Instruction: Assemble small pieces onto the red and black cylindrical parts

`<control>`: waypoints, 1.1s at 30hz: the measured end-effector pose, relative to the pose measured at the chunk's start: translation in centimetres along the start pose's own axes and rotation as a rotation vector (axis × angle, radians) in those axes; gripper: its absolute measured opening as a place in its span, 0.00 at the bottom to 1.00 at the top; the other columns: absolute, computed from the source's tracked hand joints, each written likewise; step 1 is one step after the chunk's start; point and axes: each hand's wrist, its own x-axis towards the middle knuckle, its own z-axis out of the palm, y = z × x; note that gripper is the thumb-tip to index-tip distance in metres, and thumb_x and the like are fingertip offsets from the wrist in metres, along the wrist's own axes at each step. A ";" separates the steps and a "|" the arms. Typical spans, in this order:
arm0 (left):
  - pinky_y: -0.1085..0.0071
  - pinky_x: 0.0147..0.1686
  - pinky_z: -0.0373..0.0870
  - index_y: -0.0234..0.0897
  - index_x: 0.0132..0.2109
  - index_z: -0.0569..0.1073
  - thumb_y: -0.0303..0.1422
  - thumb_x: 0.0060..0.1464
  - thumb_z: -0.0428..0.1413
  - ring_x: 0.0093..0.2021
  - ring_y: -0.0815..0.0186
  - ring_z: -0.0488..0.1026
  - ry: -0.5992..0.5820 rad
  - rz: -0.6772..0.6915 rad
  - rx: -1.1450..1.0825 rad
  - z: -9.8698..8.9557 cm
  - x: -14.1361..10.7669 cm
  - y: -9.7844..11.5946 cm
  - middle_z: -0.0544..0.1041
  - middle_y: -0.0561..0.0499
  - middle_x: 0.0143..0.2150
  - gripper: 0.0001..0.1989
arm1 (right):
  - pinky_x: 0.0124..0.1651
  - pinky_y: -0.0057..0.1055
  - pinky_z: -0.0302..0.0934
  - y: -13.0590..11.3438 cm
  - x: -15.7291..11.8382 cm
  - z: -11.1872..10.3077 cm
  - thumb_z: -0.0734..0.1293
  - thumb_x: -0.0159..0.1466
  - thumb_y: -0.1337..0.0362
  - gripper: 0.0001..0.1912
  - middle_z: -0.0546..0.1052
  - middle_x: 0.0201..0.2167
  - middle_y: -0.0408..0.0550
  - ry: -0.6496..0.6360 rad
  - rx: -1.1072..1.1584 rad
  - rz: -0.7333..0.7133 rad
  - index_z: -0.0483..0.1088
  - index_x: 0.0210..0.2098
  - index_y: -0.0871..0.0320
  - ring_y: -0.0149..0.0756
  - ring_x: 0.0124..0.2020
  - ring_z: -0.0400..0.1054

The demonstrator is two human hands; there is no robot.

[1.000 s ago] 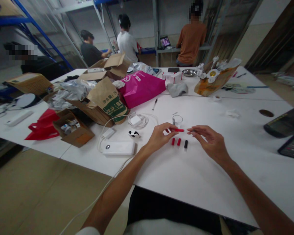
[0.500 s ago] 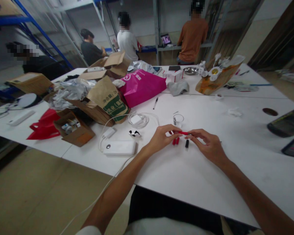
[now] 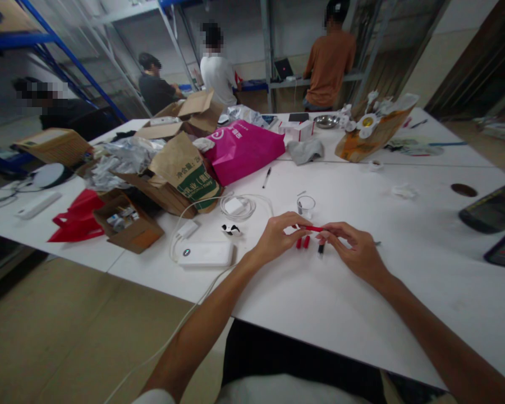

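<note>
- Two hands in the head view, fingertips nearly meeting over the white table (image 3: 286, 303).
- Our left hand (image 3: 280, 233): thumb and fingers pinched close on the left end of a slim red piece (image 3: 315, 229).
- Our right hand (image 3: 357, 247): fingertips pinched at its right end; whether they also grip a separate part, we can't tell, fingers cover it.
- Just below our fingertips: two short red pieces (image 3: 306, 242), one black piece (image 3: 321, 248). Just beyond: clear cup (image 3: 306, 206).
- Our take: pinch lightly, both ends in line, no skew.
</note>
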 end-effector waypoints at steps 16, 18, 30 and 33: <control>0.65 0.47 0.78 0.37 0.49 0.85 0.37 0.68 0.67 0.43 0.62 0.82 0.017 0.002 -0.007 0.0 0.1 0.0 0.87 0.45 0.44 0.09 | 0.45 0.42 0.79 -0.5 0.3 -0.2 0.72 0.74 0.46 0.16 0.85 0.35 0.49 0.026 -0.001 -0.010 0.79 0.46 0.52 0.44 0.35 0.82; 0.65 0.48 0.78 0.37 0.49 0.85 0.37 0.68 0.67 0.44 0.62 0.82 0.009 0.006 -0.023 0.0 0.1 0.0 0.87 0.45 0.44 0.09 | 0.44 0.41 0.77 -0.7 0.4 -0.4 0.69 0.76 0.46 0.17 0.84 0.32 0.47 0.002 -0.038 -0.027 0.79 0.41 0.52 0.43 0.34 0.81; 0.64 0.48 0.79 0.38 0.48 0.85 0.39 0.69 0.66 0.45 0.60 0.83 0.012 0.016 0.008 0.0 0.1 0.1 0.87 0.44 0.45 0.10 | 0.44 0.40 0.77 -0.8 0.4 -0.5 0.68 0.76 0.47 0.17 0.83 0.31 0.47 -0.001 -0.060 -0.059 0.78 0.39 0.51 0.43 0.33 0.80; 0.64 0.49 0.79 0.37 0.49 0.85 0.38 0.69 0.66 0.45 0.61 0.83 0.010 0.023 0.002 0.0 0.1 0.0 0.87 0.44 0.45 0.09 | 0.43 0.40 0.77 -1.0 0.5 -0.5 0.68 0.76 0.48 0.16 0.83 0.32 0.47 0.002 -0.054 -0.057 0.77 0.40 0.51 0.42 0.33 0.80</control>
